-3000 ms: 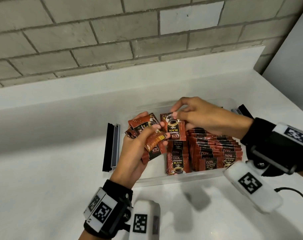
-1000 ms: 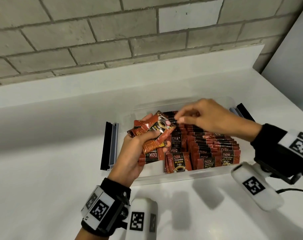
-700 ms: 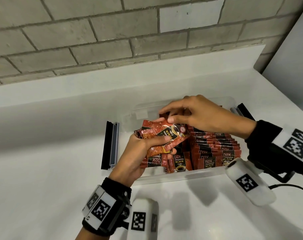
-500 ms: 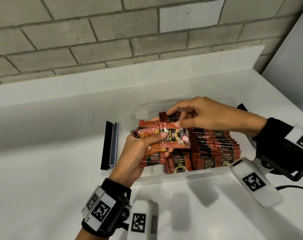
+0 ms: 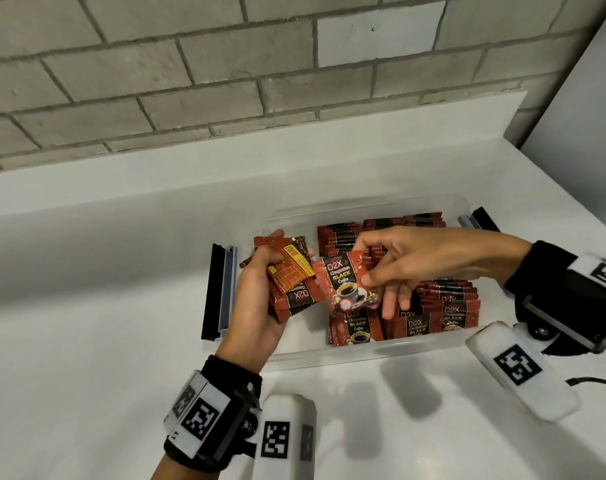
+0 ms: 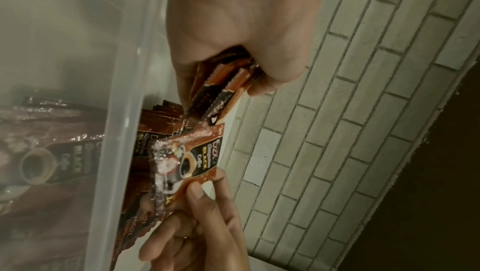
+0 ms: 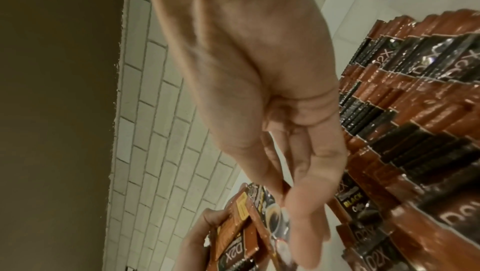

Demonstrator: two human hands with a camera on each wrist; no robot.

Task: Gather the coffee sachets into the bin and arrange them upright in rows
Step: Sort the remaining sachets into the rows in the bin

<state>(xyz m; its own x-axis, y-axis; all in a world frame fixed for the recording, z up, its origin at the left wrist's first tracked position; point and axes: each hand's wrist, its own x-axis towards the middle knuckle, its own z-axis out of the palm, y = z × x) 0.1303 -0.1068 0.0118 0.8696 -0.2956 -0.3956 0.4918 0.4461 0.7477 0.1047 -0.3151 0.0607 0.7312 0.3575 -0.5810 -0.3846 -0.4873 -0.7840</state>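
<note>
Right hand pinches sachet.

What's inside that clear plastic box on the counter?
The clear bin holds rows of upright coffee sachets filling its right and middle. The left hand and its bundle hide the left end.

one sachet — now clear of the left hand's bundle, in the right hand grip, label upright

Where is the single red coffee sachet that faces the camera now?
In the head view the single red coffee sachet hangs pinched by the right hand, above the clear plastic bin, beside the left hand.
</note>
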